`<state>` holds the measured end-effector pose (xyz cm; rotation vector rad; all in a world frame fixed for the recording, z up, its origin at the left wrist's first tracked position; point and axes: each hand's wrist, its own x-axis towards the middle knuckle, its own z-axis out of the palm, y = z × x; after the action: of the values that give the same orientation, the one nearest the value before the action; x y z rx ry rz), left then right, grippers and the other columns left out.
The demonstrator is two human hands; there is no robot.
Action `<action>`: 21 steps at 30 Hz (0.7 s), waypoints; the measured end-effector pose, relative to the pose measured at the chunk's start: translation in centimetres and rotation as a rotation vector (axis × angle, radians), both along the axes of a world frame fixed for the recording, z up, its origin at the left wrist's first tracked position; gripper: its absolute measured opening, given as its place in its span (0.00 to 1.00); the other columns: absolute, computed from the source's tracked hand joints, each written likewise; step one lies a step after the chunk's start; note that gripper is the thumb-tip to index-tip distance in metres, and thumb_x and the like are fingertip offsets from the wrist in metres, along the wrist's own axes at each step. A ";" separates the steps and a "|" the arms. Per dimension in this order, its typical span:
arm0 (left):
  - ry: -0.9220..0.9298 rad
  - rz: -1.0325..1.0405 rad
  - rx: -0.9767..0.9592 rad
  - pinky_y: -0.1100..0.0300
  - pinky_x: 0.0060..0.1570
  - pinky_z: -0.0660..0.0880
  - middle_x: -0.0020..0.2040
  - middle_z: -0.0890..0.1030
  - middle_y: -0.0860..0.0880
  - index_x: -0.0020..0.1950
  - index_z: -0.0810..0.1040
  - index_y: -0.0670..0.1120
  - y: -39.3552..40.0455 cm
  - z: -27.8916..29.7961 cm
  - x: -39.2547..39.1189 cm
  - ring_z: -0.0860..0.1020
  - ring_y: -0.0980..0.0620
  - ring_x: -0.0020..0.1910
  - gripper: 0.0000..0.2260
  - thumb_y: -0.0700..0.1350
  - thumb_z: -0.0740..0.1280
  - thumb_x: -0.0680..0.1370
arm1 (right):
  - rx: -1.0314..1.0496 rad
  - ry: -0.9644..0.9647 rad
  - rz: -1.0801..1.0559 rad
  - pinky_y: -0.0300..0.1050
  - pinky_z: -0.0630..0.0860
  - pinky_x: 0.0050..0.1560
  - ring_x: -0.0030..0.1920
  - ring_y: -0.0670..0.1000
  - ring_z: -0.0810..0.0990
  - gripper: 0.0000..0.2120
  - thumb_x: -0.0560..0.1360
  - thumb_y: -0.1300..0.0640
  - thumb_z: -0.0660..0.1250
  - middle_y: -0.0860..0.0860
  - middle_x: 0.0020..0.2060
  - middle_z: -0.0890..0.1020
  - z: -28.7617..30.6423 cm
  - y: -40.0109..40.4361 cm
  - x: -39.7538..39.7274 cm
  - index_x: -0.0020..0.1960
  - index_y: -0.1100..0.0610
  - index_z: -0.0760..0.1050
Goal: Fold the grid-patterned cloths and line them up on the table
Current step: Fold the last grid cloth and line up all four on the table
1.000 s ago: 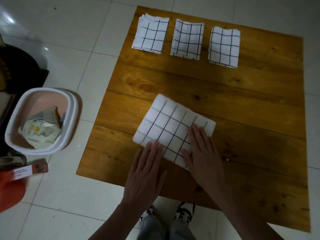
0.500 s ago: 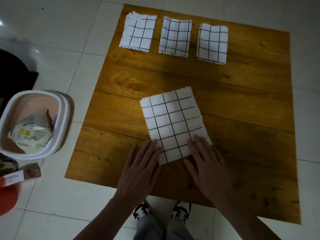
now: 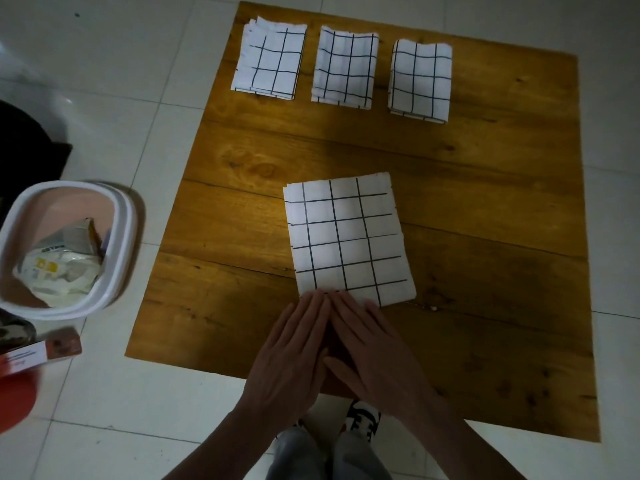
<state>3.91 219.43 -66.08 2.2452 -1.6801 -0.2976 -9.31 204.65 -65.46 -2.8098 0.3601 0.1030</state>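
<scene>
fingers of left hand [image 3: 294,355] and right hand [image 3: 372,355] straight, together, tips on half-folded cloth's [image 3: 346,237] near edge

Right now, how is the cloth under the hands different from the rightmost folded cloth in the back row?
The near cloth shows a bigger face with more grid squares; the rightmost folded cloth is a smaller, thicker bundle. The near cloth lies mid-table with the left hand and right hand flat at its near edge; the rightmost one sits untouched, in line with two others. Both are white with black grid lines on the wooden table.
</scene>
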 end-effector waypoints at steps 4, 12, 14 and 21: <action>-0.063 -0.004 0.075 0.44 0.79 0.59 0.84 0.56 0.41 0.83 0.57 0.39 0.7 -0.2 0.4 0.54 0.44 0.84 0.29 0.57 0.51 0.87 | -0.044 0.059 0.021 0.56 0.56 0.79 0.84 0.52 0.52 0.36 0.85 0.34 0.49 0.54 0.84 0.54 -0.2 -0.2 -0.2 0.84 0.58 0.53; -0.134 -0.091 0.156 0.45 0.79 0.58 0.84 0.55 0.42 0.83 0.58 0.41 1.5 0.2 2.1 0.54 0.45 0.84 0.37 0.66 0.55 0.84 | -0.087 0.143 -0.024 0.56 0.55 0.79 0.84 0.52 0.49 0.37 0.85 0.33 0.48 0.53 0.84 0.50 0.4 -3.0 -2.4 0.85 0.57 0.50; -0.147 -0.097 0.159 0.46 0.80 0.57 0.85 0.55 0.42 0.83 0.57 0.41 1.5 0.3 2.2 0.53 0.45 0.84 0.37 0.66 0.55 0.84 | -0.094 0.159 -0.058 0.56 0.56 0.79 0.84 0.52 0.49 0.37 0.85 0.33 0.48 0.53 0.84 0.49 0.5 -4.3 -3.7 0.85 0.57 0.50; -0.168 -0.102 0.155 0.45 0.79 0.57 0.84 0.55 0.42 0.83 0.57 0.40 1.6 0.3 2.2 0.53 0.45 0.84 0.38 0.67 0.55 0.84 | -0.117 0.177 -0.162 0.56 0.53 0.81 0.84 0.51 0.49 0.36 0.85 0.34 0.45 0.52 0.85 0.48 0.7 -7.1 -6.1 0.85 0.56 0.48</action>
<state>6.13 220.98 -65.83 2.3575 -1.9227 -0.2783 -15.45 197.58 -64.73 -2.8806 0.6526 0.3052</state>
